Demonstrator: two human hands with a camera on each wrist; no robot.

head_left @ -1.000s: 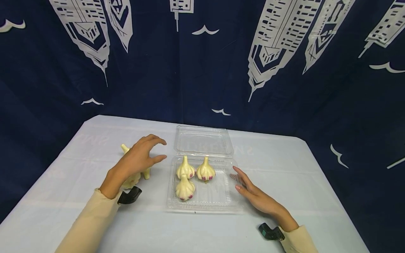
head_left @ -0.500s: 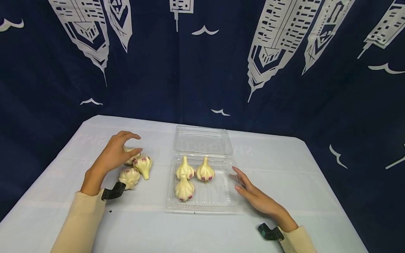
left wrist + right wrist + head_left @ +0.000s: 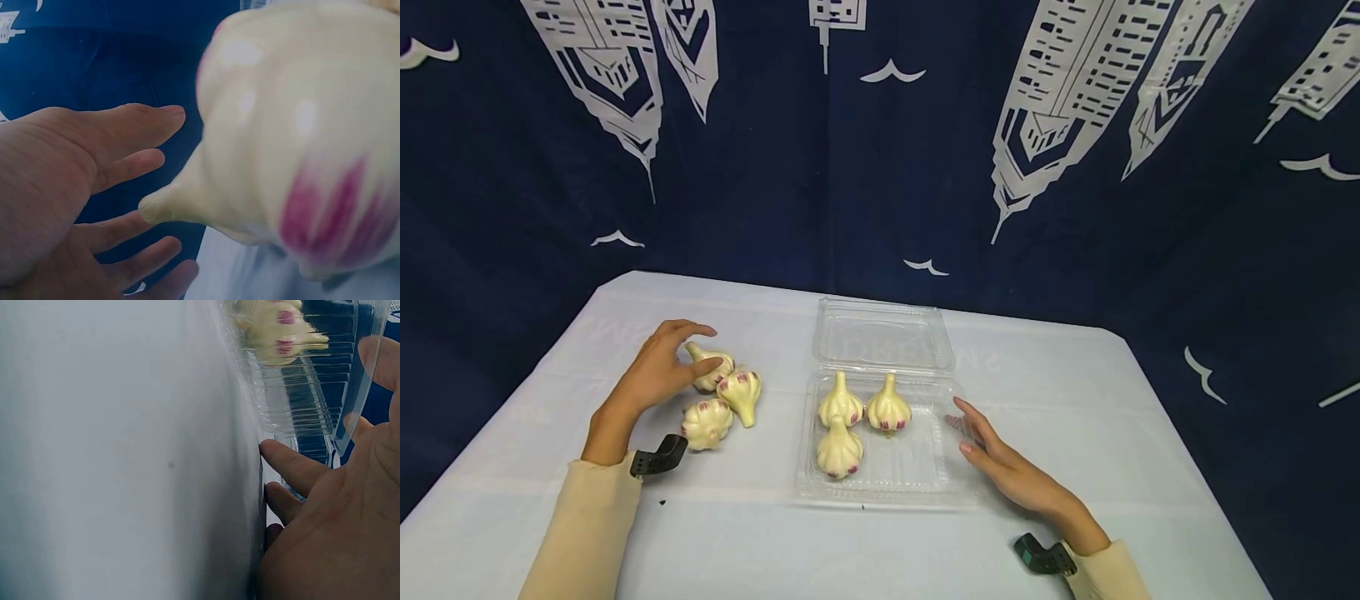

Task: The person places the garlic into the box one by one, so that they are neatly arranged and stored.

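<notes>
My left hand (image 3: 658,367) reaches over the left part of the table, thumb and fingers spread apart beside the rearmost of three loose garlic bulbs (image 3: 711,367). In the left wrist view, a large garlic bulb (image 3: 281,125) with purple streaks fills the right side, its stem pointing at the parted fingers. Three more garlic bulbs (image 3: 839,452) sit in the left half of a clear plastic clamshell box (image 3: 917,479). At that box's right wall rests my right hand (image 3: 1018,475), fingers extended; the right wrist view shows its fingers (image 3: 294,465) low along the box's side.
The box's hinged lid (image 3: 883,333) lies folded back behind it. A white cloth covers the table (image 3: 760,542). A dark blue curtain (image 3: 820,167) with white building prints hangs behind the table. A dark speck (image 3: 662,502) lies at the front left.
My left hand has moved left from near the box to the loose garlic bulbs, then settled slightly lower beside the rear one. My right hand has stayed at the box.
</notes>
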